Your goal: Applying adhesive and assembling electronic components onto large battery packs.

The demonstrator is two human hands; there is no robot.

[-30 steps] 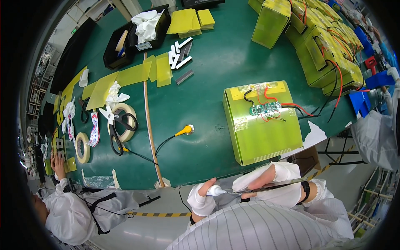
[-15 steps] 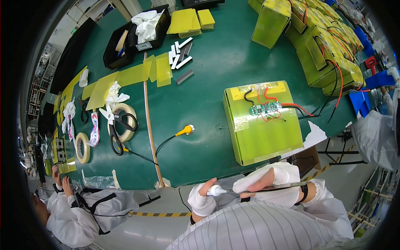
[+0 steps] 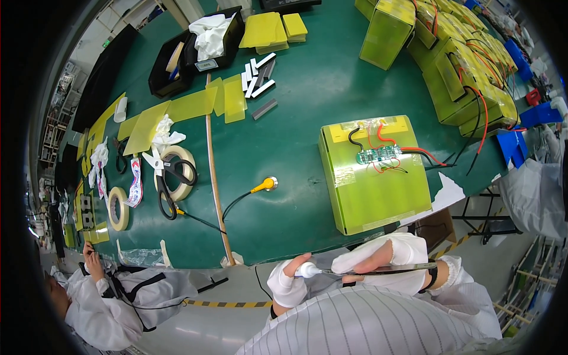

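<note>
At the table's near edge, my left hand point(image 3: 291, 269) is closed around a small white bottle point(image 3: 307, 270) with a thin nozzle pointing right. My right hand point(image 3: 377, 258), in a white glove with bare fingertips, grips slim metal tweezers point(image 3: 411, 268). Their tip lies close to the bottle's nozzle; whether they touch is unclear. Just beyond my hands sits a yellow-green wrapped battery pack point(image 3: 378, 201). On its top is a small green circuit board point(image 3: 378, 155) with red and black wires, some running off to the right.
More battery packs point(image 3: 455, 71) are stacked at the far right. Scissors point(image 3: 165, 180) rest on a tape roll point(image 3: 182, 192) to the left, near yellow sheets point(image 3: 192, 102). A yellow-ended cable point(image 3: 263, 184) lies mid-table. A co-worker's hand point(image 3: 93, 263) is at lower left.
My hands, bottle and tweezers stay almost in place. The view shifts very slightly. At the lower left, the co-worker's hands have come closer together.
</note>
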